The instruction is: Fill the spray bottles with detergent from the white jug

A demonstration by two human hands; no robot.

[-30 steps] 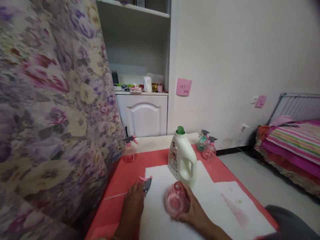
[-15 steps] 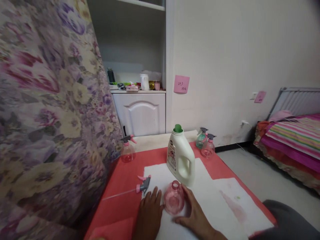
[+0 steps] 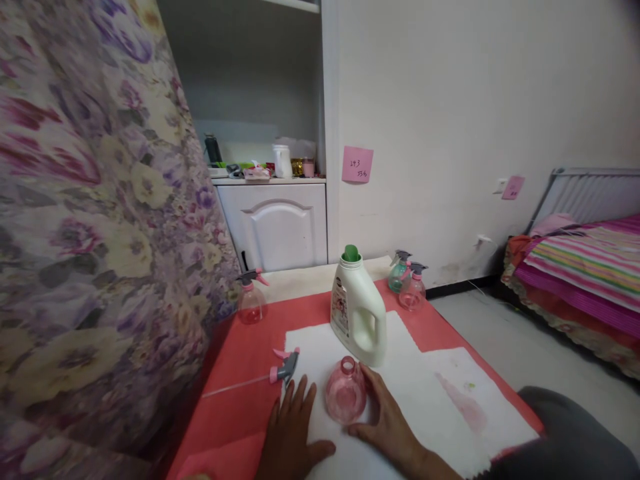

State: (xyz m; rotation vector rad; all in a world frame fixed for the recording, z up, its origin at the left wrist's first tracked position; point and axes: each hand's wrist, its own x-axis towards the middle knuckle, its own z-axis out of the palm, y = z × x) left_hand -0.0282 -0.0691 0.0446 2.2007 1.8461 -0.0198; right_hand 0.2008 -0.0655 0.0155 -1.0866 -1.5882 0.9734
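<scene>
A pink see-through spray bottle (image 3: 345,393) stands upright without its spray head on white paper. My right hand (image 3: 393,420) curves around its right side, fingertips at the shoulder and thumb near the base. To the left of the bottle, my left hand (image 3: 295,430) lies with its fingers spread and holds nothing. Beyond the left fingertips, a grey and pink trigger sprayer (image 3: 285,367) with a long clear tube rests across the red cover and the paper edge. Just behind the bottle stands a large pale green detergent jug (image 3: 357,313) with a green piece in its mouth.
Another pink spray bottle (image 3: 251,303) stands at the table's back left. At the back right are a green spray bottle (image 3: 399,275) and a pink one (image 3: 413,297). White paper (image 3: 450,373) with a pink stain covers the right side. A floral curtain (image 3: 125,267) hangs at left.
My left hand has drawn away from the bottle, its fingers and thumb spreading wider. My right hand stays around the bottle. The whole view has shifted slightly.
</scene>
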